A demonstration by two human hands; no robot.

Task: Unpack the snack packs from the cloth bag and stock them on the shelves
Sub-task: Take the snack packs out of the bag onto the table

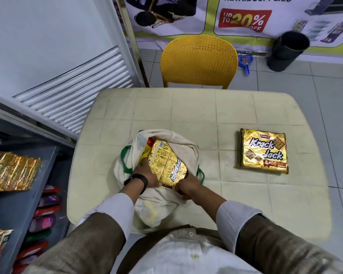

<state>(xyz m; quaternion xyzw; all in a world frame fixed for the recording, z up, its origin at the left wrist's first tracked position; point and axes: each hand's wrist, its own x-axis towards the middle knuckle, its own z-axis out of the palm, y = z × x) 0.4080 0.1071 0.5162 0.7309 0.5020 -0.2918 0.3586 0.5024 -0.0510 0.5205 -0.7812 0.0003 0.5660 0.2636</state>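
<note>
On the cream tiled table (186,107), a white cloth bag (166,204) with green handles lies open, and a gold foil snack pack (162,161) sticks halfway out of its mouth. The pack is shiny and crinkled, showing its back: a seam down the middle, fine print too small to read, a barcode near the far end, a red and yellow corner, and "KrackJack" in white-and-blue letters running along the edge nearest the person. The left hand (145,175), with a black watch on the wrist, has its fingers curled against the pack's left edge, gripping it. The right hand (186,186) curls around the near corner of the pack at the bag's rim, gripping it too.

To the right on the table, well apart from the bag, a second pack (263,151) lies flat, face up. It reads "PARLE" in a small red badge and "Krack Jack" in large white letters, with pictures of square crackers.

On the grey shelf (24,194) at the left lie more gold packs (10,171); one shows "Jack".

Beyond the table stand a yellow chair (198,60) and a dark bin (287,50). The poster (244,18) behind reads "RETAIL SUPPLIES" and "UP TO 20% OFF".
</note>
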